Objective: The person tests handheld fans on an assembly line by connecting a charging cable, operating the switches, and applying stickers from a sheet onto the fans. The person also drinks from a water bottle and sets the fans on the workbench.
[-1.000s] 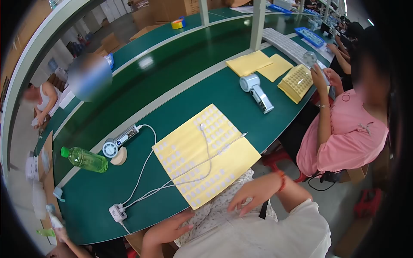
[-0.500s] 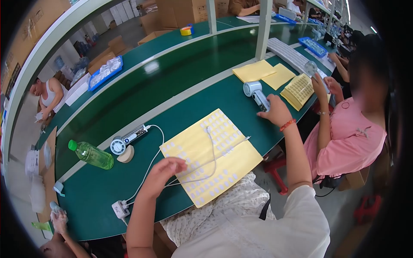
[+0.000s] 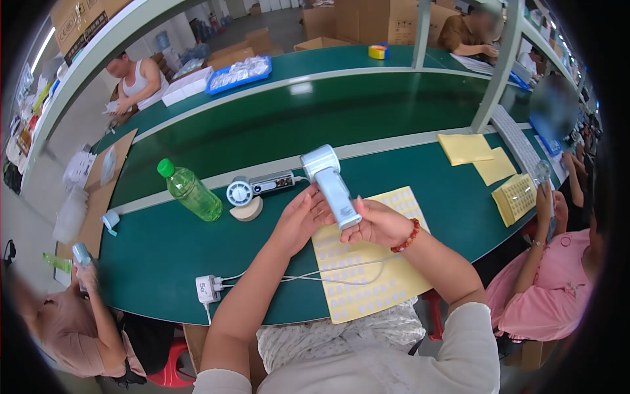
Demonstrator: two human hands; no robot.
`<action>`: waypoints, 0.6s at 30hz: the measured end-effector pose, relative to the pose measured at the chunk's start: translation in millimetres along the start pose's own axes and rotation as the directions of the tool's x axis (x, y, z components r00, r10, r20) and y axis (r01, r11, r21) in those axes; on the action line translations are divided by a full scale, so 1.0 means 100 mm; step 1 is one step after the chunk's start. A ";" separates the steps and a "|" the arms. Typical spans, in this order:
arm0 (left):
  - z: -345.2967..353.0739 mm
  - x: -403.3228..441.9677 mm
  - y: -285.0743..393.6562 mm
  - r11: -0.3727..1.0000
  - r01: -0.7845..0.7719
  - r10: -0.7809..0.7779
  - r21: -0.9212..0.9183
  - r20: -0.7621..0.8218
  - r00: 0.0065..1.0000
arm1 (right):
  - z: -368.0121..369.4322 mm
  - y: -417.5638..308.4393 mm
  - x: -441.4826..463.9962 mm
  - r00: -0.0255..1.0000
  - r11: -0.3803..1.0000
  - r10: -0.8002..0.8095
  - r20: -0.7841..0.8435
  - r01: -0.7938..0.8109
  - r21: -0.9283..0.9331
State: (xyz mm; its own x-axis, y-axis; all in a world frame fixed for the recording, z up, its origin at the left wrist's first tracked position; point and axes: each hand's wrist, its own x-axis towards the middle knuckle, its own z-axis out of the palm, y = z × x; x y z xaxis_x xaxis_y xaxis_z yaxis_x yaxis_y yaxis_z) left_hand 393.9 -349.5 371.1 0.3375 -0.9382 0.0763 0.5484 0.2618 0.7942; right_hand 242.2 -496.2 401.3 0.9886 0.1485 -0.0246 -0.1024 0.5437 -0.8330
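While the right hand point(image 3: 382, 224) gripped the handheld fan point(image 3: 333, 186) and the half-open left hand point(image 3: 302, 218) touched it, it appeared light, rigid, best held by its handle point(image 3: 339, 201).

Print point(image 3: 347, 212) on the handheld fan point(image 3: 333, 187) was too small to read; its handle hid some fingertips of the left hand point(image 3: 302, 220). The right forearm point(image 3: 447, 262) covered part of the yellow sheet point(image 3: 357, 295), the left forearm point(image 3: 249, 295) a stretch of white cable point(image 3: 305, 276). A dark edge cropped the person in pink point(image 3: 541, 290) at right.
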 end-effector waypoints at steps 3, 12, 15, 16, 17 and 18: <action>-0.07 -0.01 0.01 0.997 0.009 -0.006 0.073 -0.039 0.999 | -0.12 0.22 0.14 0.997 0.996 0.073 0.021 -0.072 -0.061; -0.11 0.08 -0.18 0.986 0.010 0.020 0.169 -0.178 0.984 | -0.07 0.20 0.12 0.987 0.930 0.108 -0.115 -0.141 -0.340; -0.11 0.09 -0.21 0.976 0.014 0.021 0.219 -0.154 0.988 | -0.10 0.23 0.10 0.987 0.925 0.119 -0.110 -0.150 -0.349; -0.12 0.07 -0.23 0.977 0.016 0.018 0.215 -0.158 0.987 | -0.10 0.26 0.08 0.988 0.927 0.117 -0.099 -0.144 -0.345; -0.13 0.05 -0.23 0.977 0.014 0.021 0.212 -0.160 0.987 | -0.08 0.29 0.09 0.994 0.927 0.021 -0.111 -0.061 -0.370; -0.14 0.04 -0.23 0.978 0.009 0.025 0.209 -0.162 0.986 | -0.04 0.31 0.11 0.990 0.917 -0.075 -0.119 0.021 -0.398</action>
State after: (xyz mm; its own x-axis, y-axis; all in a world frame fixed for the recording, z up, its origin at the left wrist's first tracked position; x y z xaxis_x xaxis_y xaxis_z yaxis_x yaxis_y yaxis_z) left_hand 392.9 -356.6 344.8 0.4709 -0.8822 -0.0022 0.3797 0.2004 0.9031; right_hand 250.1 -481.0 372.8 0.9996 0.0078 -0.0281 -0.0290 0.1727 -0.9845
